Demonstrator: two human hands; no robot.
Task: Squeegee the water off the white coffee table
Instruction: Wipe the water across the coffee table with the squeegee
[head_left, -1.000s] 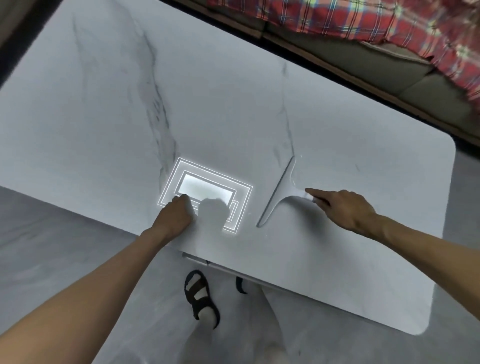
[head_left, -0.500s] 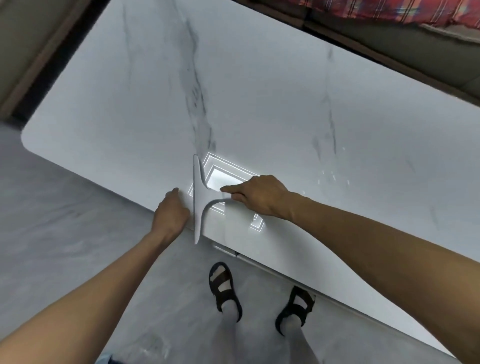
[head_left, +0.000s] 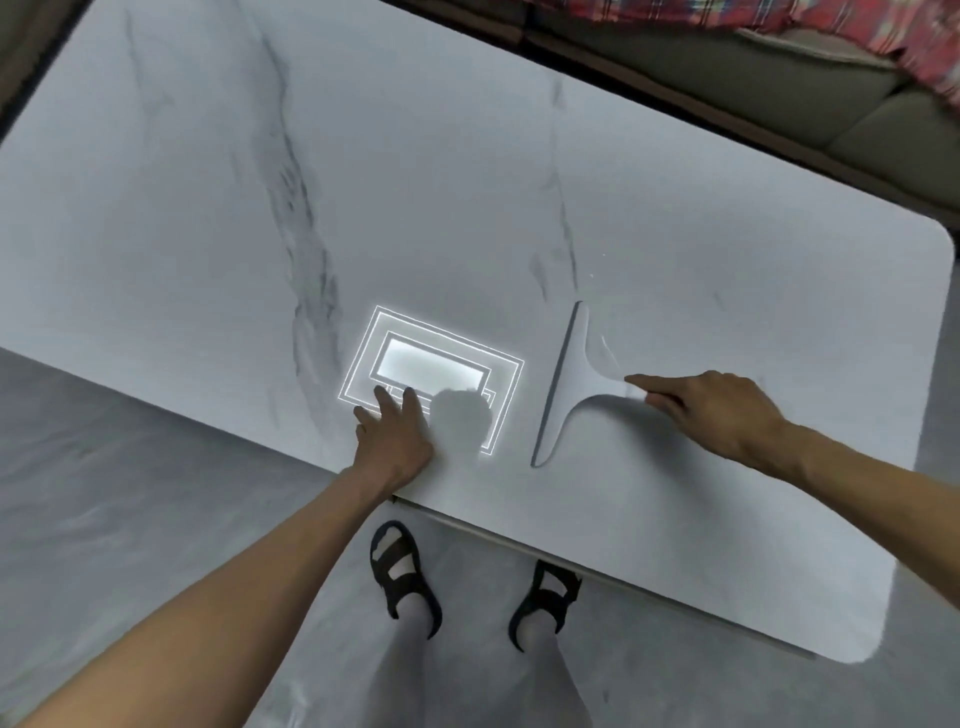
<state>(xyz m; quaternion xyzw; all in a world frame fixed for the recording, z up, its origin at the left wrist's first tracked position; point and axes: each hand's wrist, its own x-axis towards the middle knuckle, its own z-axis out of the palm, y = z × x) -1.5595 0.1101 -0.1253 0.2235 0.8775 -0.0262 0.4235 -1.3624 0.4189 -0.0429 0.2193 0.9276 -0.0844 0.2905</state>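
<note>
The white marble-veined coffee table (head_left: 467, 197) fills most of the view. A white squeegee (head_left: 569, 379) lies blade-down on it at the right of centre, its blade running near-to-far. My right hand (head_left: 711, 410) grips the squeegee's handle from the right, index finger stretched along it. My left hand (head_left: 395, 441) rests flat on the table's near edge, fingers spread, beside a bright reflection of a ceiling light (head_left: 431, 374). A few tiny water drops (head_left: 597, 265) glint beyond the blade's far end.
A sofa (head_left: 779, 78) with a red plaid cloth (head_left: 779, 15) runs along the table's far side. Grey floor (head_left: 130, 493) lies on the near side, where my sandalled feet (head_left: 405, 577) stand against the table's edge. The table's rounded right corner (head_left: 935, 244) is near.
My right hand has carried the squeegee from the near edge by my left hand back out to the right of the reflection. My left hand's fingers now lie spread flat on the table.
</note>
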